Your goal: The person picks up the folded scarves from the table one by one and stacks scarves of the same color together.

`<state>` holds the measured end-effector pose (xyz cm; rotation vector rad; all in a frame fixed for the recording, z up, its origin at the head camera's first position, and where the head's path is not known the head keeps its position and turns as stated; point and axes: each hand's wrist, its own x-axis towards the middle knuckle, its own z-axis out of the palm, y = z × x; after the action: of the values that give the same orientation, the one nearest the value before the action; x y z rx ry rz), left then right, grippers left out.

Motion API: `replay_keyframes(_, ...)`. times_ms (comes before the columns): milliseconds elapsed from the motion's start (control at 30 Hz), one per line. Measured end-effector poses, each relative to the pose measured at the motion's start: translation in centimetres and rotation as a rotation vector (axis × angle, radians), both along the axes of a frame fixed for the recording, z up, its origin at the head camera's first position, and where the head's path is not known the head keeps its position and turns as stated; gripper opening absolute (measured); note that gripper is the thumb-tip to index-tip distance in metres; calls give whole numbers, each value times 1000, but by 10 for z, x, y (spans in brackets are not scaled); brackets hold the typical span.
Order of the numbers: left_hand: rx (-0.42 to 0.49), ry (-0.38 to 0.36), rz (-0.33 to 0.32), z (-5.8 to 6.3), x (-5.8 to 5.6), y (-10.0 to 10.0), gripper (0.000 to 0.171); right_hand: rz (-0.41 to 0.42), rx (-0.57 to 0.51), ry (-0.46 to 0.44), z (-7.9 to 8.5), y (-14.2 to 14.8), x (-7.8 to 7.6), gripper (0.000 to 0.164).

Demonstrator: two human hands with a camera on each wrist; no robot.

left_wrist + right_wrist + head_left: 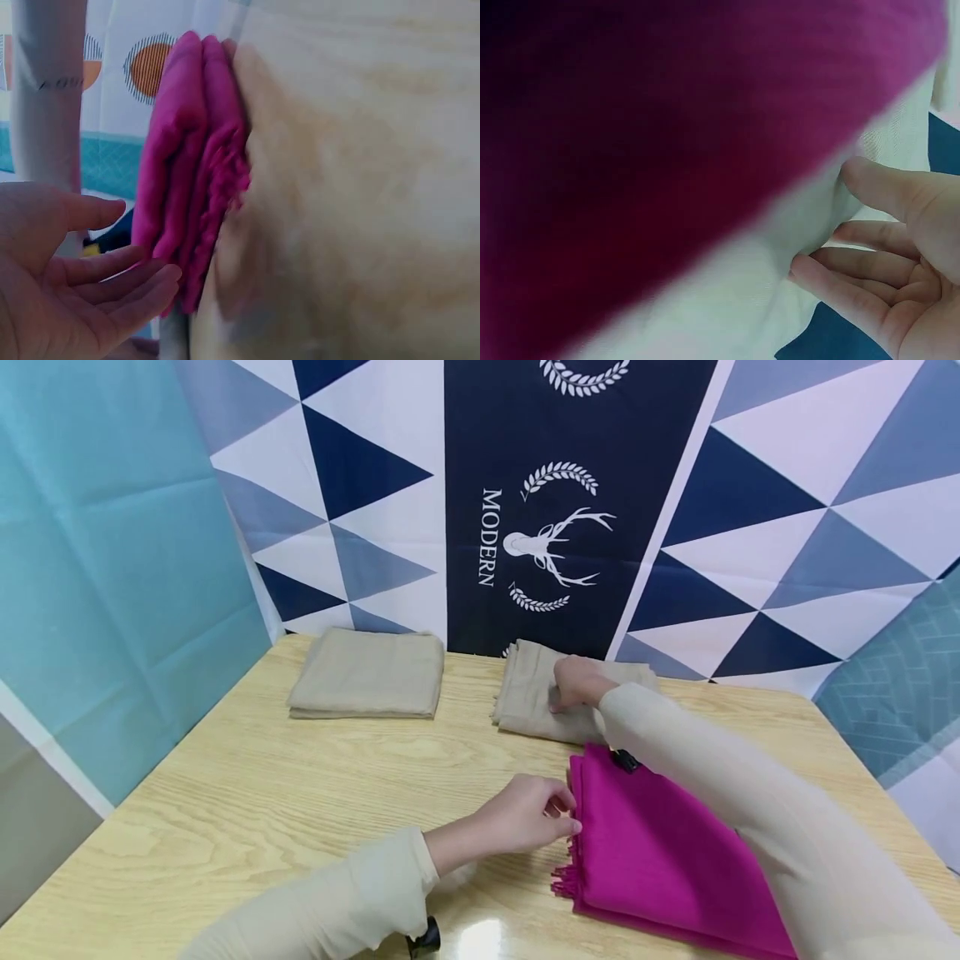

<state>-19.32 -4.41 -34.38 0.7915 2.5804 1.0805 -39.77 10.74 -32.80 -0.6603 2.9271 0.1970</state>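
A folded magenta scarf (667, 852) with a fringed left edge lies at the front right of the table. Beside that edge is my left hand (528, 814), fingers loosely bent and tips at the fringe; the left wrist view shows this hand (82, 277) spread with nothing gripped. Behind the magenta scarf lies a folded beige scarf (532, 693), a little fringe at its left side. My right hand (577, 681) is on top of it, and in the right wrist view its thumb and fingers pinch the beige fabric (802, 217). Blurred magenta fabric (667, 150) fills much of that view.
Another folded beige cloth (367, 672) lies at the back left of the wooden table (300, 793). A patterned curtain (375, 485) with a dark deer panel hangs right behind the table. My right forearm (720, 768) reaches over the magenta scarf.
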Motion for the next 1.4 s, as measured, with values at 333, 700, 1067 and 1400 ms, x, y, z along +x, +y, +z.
replay_keyframes(333, -83, 53, 81, 21, -47, -5, 24, 63, -153, -12, 10, 13, 20, 28)
replay_keyframes(700, -67, 140, 198, 13, -102, -14, 24, 90, -235, -168, 21, 37, 24, 35)
replay_keyframes(1067, -13, 129, 402, 3, -136, -34, 29, -65, -273, -238, 38, 66, 29, 44)
replay_keyframes(1400, 22, 28, 499, -10, -152, -55, 44, -225, -357, -224, 40, 102, 24, 52)
